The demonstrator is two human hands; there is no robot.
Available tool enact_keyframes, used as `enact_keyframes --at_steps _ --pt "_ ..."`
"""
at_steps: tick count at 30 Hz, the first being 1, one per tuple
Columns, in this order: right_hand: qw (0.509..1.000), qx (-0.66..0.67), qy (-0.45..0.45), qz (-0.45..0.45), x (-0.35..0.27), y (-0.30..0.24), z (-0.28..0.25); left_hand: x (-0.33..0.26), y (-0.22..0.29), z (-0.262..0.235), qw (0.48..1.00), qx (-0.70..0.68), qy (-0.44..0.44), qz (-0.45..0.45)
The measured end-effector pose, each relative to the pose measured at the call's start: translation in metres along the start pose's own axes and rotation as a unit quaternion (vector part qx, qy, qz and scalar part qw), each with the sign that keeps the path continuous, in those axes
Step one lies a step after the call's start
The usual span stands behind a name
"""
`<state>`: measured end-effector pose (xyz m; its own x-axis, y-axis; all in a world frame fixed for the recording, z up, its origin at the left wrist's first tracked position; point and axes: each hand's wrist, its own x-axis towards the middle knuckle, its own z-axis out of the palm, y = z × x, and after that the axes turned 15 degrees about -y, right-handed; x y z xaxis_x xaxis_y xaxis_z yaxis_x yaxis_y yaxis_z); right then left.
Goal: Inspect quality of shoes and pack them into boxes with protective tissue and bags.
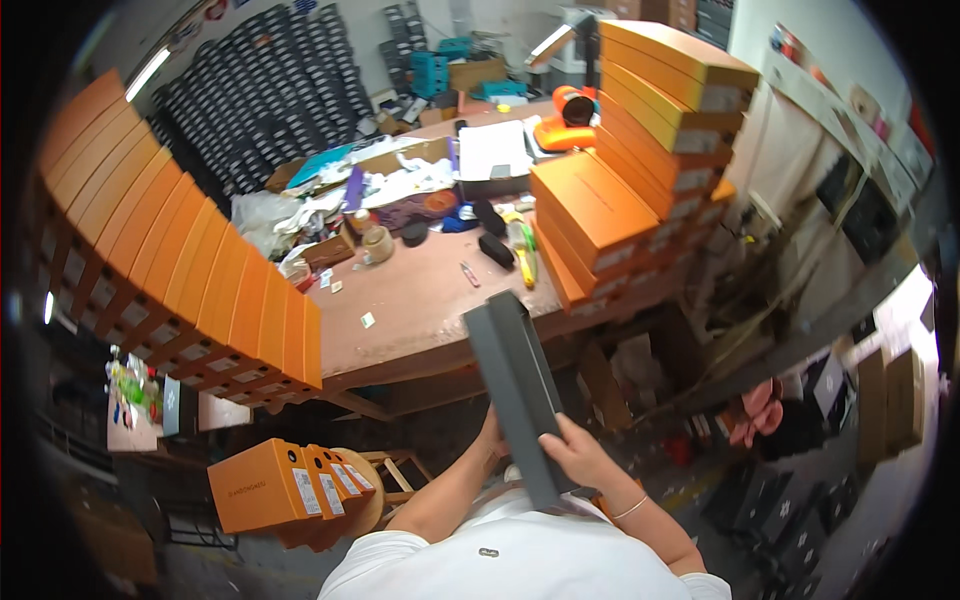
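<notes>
A dark grey shoe box (515, 400) is held tilted up on its edge in front of my chest, close to the near edge of the table. Its open side faces right, and what lies inside cannot be made out. My right hand (580, 455) grips the box's right rim, with the thumb over the edge. On the other side, my left hand (490, 437) holds the box from the left; its fingers are mostly hidden behind the cardboard.
Orange shoe boxes (180, 250) stand in a long row at left; more orange boxes (600, 205) are piled at right. Several lie on a stool (372, 510) at lower left. Black brushes (495, 250), a jar (378, 243) and a tape dispenser (570, 120) sit on the table (420, 330).
</notes>
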<state>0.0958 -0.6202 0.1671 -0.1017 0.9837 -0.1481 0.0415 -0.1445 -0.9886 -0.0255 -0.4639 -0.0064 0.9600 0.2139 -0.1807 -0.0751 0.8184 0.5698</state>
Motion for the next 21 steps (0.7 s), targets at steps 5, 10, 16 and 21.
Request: enact_keyframes --at_steps 5,10,16,21 --pt "0.951 -0.276 -0.138 -0.033 0.064 0.004 0.033 -0.003 0.036 -0.001 0.999 -0.042 0.001 0.023" --pt "0.870 -0.428 0.167 -0.178 0.115 -0.027 -0.004 -0.041 0.079 -0.011 0.991 -0.076 0.026 0.104" --pt "0.984 -0.159 -0.061 0.050 0.161 0.025 -0.054 -0.034 0.126 -0.017 0.979 -0.083 0.054 0.180" --pt "0.985 -0.093 -0.133 0.051 0.250 0.004 -0.115 -0.027 0.168 -0.035 0.954 -0.092 0.103 0.267"
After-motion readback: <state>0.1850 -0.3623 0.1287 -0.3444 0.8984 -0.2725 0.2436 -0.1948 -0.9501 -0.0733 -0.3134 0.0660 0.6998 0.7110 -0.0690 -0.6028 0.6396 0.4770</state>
